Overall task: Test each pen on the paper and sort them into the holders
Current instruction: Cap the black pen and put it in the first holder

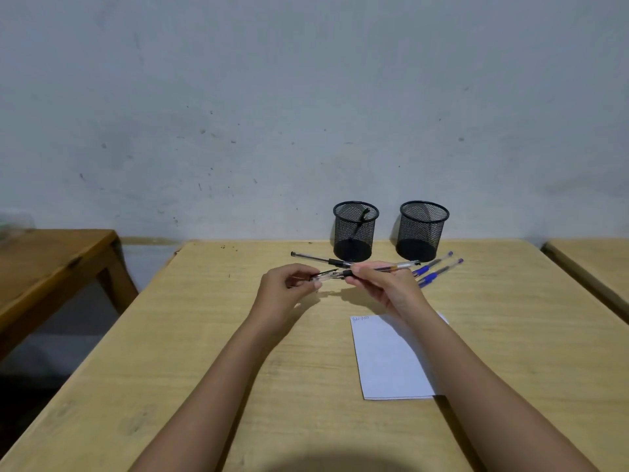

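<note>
My right hand [384,284] grips a black-grip pen [391,267] held level above the table, its tip end toward the left. My left hand [289,287] pinches the clear cap [325,274] at that tip end; whether cap and pen are joined I cannot tell. Another black pen [316,258] lies on the table just behind my hands. Two blue pens [435,270] lie to the right. Two black mesh holders stand at the back: the left holder [354,233] has one black pen in it, the right holder [422,229] looks empty. A white paper [384,362] with a small scribble at its top left lies under my right forearm.
The light wooden table [204,335] runs to the wall [306,97] behind the holders. A darker wooden table [51,267] stands to the left across a gap, and another light table edge [592,267] shows at the right.
</note>
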A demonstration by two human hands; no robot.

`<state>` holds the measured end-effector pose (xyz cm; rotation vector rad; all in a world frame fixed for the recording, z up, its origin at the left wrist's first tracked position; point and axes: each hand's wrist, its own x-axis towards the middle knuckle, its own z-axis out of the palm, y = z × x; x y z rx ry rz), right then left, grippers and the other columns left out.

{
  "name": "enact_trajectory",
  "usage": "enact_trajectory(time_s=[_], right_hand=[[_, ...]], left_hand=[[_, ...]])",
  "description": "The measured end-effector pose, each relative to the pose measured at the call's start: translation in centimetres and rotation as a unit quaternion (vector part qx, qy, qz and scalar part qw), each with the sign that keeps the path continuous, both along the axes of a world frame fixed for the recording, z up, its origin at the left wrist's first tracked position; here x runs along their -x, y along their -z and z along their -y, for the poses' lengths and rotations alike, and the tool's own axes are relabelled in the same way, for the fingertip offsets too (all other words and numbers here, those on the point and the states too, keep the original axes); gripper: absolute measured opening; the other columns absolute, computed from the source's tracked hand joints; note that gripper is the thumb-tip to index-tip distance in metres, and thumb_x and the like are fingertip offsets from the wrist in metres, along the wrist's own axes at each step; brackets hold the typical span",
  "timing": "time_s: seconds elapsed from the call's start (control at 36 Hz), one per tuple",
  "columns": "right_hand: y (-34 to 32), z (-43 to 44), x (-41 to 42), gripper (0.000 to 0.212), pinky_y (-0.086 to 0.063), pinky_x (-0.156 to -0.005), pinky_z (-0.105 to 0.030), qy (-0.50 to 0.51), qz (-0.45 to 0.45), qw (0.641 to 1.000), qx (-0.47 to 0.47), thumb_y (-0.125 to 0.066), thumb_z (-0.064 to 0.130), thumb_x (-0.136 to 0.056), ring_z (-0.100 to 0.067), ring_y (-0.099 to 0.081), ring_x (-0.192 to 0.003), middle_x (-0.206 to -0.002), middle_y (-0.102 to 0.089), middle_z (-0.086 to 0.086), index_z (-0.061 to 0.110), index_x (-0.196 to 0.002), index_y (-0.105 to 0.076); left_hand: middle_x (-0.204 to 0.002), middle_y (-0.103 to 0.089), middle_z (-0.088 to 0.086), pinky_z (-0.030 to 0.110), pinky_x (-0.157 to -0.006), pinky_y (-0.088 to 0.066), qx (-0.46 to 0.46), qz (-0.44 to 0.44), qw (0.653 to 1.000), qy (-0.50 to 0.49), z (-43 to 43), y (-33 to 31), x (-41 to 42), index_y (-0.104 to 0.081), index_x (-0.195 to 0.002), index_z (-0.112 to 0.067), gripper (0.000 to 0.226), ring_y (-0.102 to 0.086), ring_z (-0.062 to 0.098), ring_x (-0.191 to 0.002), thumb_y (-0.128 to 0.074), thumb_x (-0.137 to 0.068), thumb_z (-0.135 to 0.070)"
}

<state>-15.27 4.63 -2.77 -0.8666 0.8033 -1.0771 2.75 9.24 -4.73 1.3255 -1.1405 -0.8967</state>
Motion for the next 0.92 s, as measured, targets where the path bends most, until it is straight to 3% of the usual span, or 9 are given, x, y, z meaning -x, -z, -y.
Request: enact_trajectory(time_s=[0.06,0.11,0.28,0.56,0.72,0.81,0.92], right_hand=[[-0.3,-0.1,0.1,0.004,-0.055,-0.055,-0.014,-0.005,0.004,1.000,0.000,-0.065,-0.007,-0.078,-0.019,-0.072,-0.063,-0.068,-0.072,-0.014,-0.007,-0.082,-0.067],[-0.5,-0.2,0.2,0.005,-0.055,-0.055,-0.014,-0.012,0.007,1.000,0.004,-0.065,-0.007,-0.079,-0.019,-0.072,-0.063,-0.069,-0.072,-0.015,-0.009,-0.084,-0.066],[-1.0,-0.2,0.8,0.004,-0.055,-0.059,-0.015,-0.019,0.033,0.999,0.033,-0.063,-0.009,-0.079,-0.020,-0.072,-0.064,-0.069,-0.071,-0.014,-0.008,-0.082,-0.066],[-1.6,-0.1,2.0,0.008,-0.056,-0.061,-0.015,-0.016,0.044,0.997,0.061,-0.061,-0.010,-0.079,-0.018,-0.071,-0.063,-0.066,-0.071,-0.010,-0.004,-0.081,-0.066],[-2.9,0.6,3.1,0.007,-0.057,-0.067,-0.017,-0.035,0.018,0.995,0.094,-0.060,-0.008,-0.081,-0.019,-0.072,-0.067,-0.073,-0.072,-0.009,-0.006,-0.086,-0.065],[-3.3,1.0,4.2,0.008,-0.056,-0.068,-0.016,-0.014,0.005,0.994,0.112,-0.060,-0.007,-0.081,-0.016,-0.071,-0.068,-0.070,-0.073,-0.007,-0.005,-0.086,-0.066],[-3.7,1.4,5.6,0.012,-0.055,-0.064,-0.016,-0.014,-0.103,0.977,0.184,-0.065,-0.009,-0.076,-0.014,-0.071,-0.066,-0.066,-0.072,-0.003,0.001,-0.083,-0.069]], left_hand=[[-0.072,-0.064,0.000,0.019,-0.068,-0.051,0.017,0.010,1.000,0.016,0.1,-0.6,0.5,-0.073,-0.086,-0.013,0.016,-0.057,0.009,-0.070,-0.074,-0.075,-0.002],[-0.079,-0.066,0.005,0.014,-0.066,-0.049,0.031,0.009,0.999,0.038,0.2,-1.2,0.9,-0.072,-0.090,-0.011,0.017,-0.059,0.008,-0.071,-0.073,-0.075,-0.002],[-0.079,-0.073,-0.005,0.013,-0.072,-0.050,0.045,-0.047,0.996,0.068,0.6,-1.8,1.6,-0.072,-0.090,-0.008,0.016,-0.065,0.003,-0.075,-0.071,-0.076,0.001],[-0.074,-0.073,-0.005,0.015,-0.069,-0.052,0.050,-0.038,0.994,0.084,1.6,-3.0,2.8,-0.072,-0.089,-0.006,0.017,-0.066,0.004,-0.069,-0.071,-0.075,0.003],[-0.073,-0.074,-0.007,0.013,-0.068,-0.051,0.048,-0.009,0.995,0.091,1.9,-4.2,2.4,-0.073,-0.086,-0.013,0.018,-0.067,0.002,-0.070,-0.072,-0.075,0.002],[-0.079,-0.074,-0.004,0.014,-0.075,-0.050,0.049,-0.003,0.996,0.070,2.1,-4.6,1.5,-0.073,-0.091,-0.013,0.017,-0.067,0.005,-0.077,-0.074,-0.076,-0.005],[-0.086,-0.073,0.002,0.022,-0.085,-0.052,0.054,-0.016,0.997,0.053,2.3,-5.3,0.6,-0.074,-0.092,-0.015,0.018,-0.065,0.009,-0.080,-0.075,-0.075,-0.008]])
